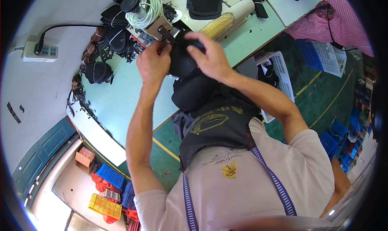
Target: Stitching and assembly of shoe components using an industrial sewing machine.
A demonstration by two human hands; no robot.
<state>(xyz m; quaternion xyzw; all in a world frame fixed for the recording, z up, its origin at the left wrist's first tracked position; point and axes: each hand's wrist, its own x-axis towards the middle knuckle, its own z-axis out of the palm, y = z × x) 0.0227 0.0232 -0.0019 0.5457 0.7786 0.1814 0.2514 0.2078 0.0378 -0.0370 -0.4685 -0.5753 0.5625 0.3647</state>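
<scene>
My left hand point(155, 63) is closed, its thumb and fingers pinching the left edge of a black curved fabric piece point(181, 63) beside the head of a small bench machine point(157, 28). From the other side my right hand point(210, 57) reaches over the same piece, fingers bent and the thumb against it. Their tips are partly lost against the black material. More black material point(193, 91) bulges below, between the piece and my dark apron point(214, 128). A coil of pale green cord point(148, 10) hangs round the machine's top, next to a black knob point(130, 3).
Bundled black pieces point(98, 72) and dark scraps lie along the left of the pale green table point(117, 105). Flat black pieces point(204, 3) rest behind the machine, near a yellowish roll point(218, 25). A white crate point(283, 75) stands right. A power strip point(40, 51) is on the wall.
</scene>
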